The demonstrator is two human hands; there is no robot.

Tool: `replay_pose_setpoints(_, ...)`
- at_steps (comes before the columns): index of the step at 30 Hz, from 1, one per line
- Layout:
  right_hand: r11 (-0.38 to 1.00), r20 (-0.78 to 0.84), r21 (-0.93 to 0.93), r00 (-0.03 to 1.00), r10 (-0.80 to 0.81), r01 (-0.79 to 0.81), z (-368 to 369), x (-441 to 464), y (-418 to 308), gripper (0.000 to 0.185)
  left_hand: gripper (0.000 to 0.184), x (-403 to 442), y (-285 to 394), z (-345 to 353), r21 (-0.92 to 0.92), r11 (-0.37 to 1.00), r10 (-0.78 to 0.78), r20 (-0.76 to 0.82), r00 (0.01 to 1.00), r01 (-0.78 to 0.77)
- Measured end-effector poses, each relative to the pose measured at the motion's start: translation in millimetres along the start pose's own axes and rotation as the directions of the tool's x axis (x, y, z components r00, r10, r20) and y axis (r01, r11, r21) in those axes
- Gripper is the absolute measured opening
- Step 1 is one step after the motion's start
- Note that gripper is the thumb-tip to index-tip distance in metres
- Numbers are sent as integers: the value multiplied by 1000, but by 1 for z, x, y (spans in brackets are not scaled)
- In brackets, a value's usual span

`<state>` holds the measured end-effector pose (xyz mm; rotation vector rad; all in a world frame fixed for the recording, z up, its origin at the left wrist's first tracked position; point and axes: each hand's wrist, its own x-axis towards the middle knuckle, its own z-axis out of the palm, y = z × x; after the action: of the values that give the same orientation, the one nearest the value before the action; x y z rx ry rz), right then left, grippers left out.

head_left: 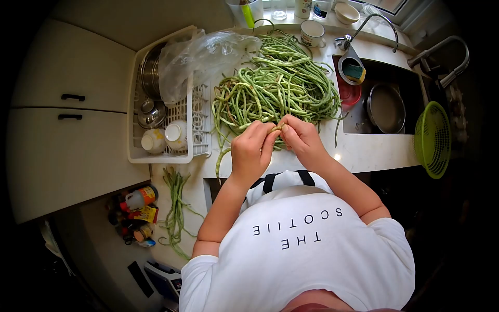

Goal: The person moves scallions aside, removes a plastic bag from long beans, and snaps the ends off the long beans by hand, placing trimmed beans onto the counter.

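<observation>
A large tangled heap of green long beans (286, 78) covers the counter in front of me. At its near edge my left hand (251, 147) and my right hand (302, 138) meet, fingers pinched close together. Between the fingertips runs a short brownish-yellow stretch of a long bean (276, 128), gripped from both sides. One bean (221, 162) hangs down beside my left wrist, its tip near the counter edge; whether it is the held one I cannot tell. A smaller bunch of long beans (176, 203) lies on the counter to the left.
Left of the heap stands a white dish rack (200, 122) with bowls, pot lids and a clear plastic bag (202, 57). On the right, the sink (364, 122) holds a pan (385, 108); a green colander (433, 140) sits beyond. A mug (312, 34) and bottles (140, 198) are nearby.
</observation>
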<state>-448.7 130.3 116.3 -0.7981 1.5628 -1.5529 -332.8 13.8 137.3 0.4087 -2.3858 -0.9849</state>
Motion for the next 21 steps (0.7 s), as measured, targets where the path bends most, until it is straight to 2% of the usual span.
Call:
replay_pose_setpoints(2,999,4,46,1000,-14,14,1,0,0,18,12,-2,-4,4,-120,993,-19,-66,998,11)
replay_pose_setpoints(3,996,10,90,1000,-28,26,1,1,0,19,12,-2,-6,5,-119,993,-15,-66,998,7)
replay_pose_setpoints(5,994,12,86,998,-67,65,2,0,1,19,14,-3,-10,6,-299,953,-67,-54,996,48)
replay_pose_setpoints(6,992,16,81,995,-103,102,3,-1,1,18,14,-4,-13,7,-298,954,-65,-54,996,46)
replay_pose_setpoints(7,991,15,81,994,-106,105,3,-1,0,18,16,-6,-16,8,-391,917,-90,-17,996,76)
replay_pose_setpoints(8,984,44,145,993,-111,103,4,-2,0,18,17,-8,-19,9,-478,871,-112,22,994,109)
replay_pose_setpoints(10,973,73,209,990,-118,101,4,-3,0,18,17,-10,-26,11,-520,850,-87,28,996,89)
replay_pose_setpoints(12,918,110,392,988,-109,57,3,-4,1,18,17,-11,-26,12,-560,825,-64,34,997,72)
replay_pose_setpoints(14,903,81,420,987,-138,92,-1,-2,3,17,20,-14,-23,14,-706,680,-243,36,969,197)
replay_pose_setpoints(15,886,51,446,985,-167,127,-4,-1,4,17,20,-13,-25,14,-706,680,-243,36,969,197)
replay_pose_setpoints(17,886,8,429,980,-198,175,-17,1,3,19,24,-12,-31,11,-814,559,-294,-17,956,157)
replay_pose_setpoints(19,970,-150,64,963,-224,236,-36,3,-4,20,28,-10,-34,1,-818,548,-322,-14,947,174)
replay_pose_setpoints(21,978,-239,-73,948,-208,196,-74,8,14,22,31,-6,-39,-10,-875,462,-311,-8,950,144)
